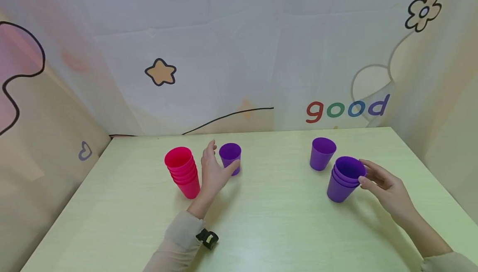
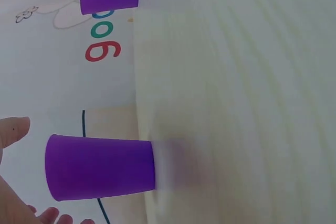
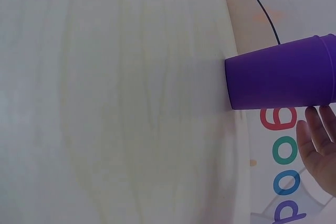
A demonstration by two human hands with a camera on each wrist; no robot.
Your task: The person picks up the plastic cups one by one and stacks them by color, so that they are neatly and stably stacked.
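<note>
A single upright purple cup (image 1: 230, 152) stands just beyond my left hand (image 1: 215, 174). The left thumb is spread apart from the fingers, with the cup (image 2: 100, 167) in the gap between them in the left wrist view. To the left of that hand is a stack of nested pink-red cups (image 1: 183, 172). My right hand (image 1: 388, 191) is at the right side of two nested purple cups (image 1: 340, 185), thumb and fingertips at the rim. In the right wrist view, nearly straight fingers (image 3: 315, 135) lie along the side of this purple stack (image 3: 281, 77).
Another purple cup (image 1: 322, 154) stands upright behind the nested purple pair. Everything is on a pale wooden table (image 1: 269, 222). A printed cloth (image 1: 224, 56) with a star, a flower and the word "good" hangs along the back edge and sides.
</note>
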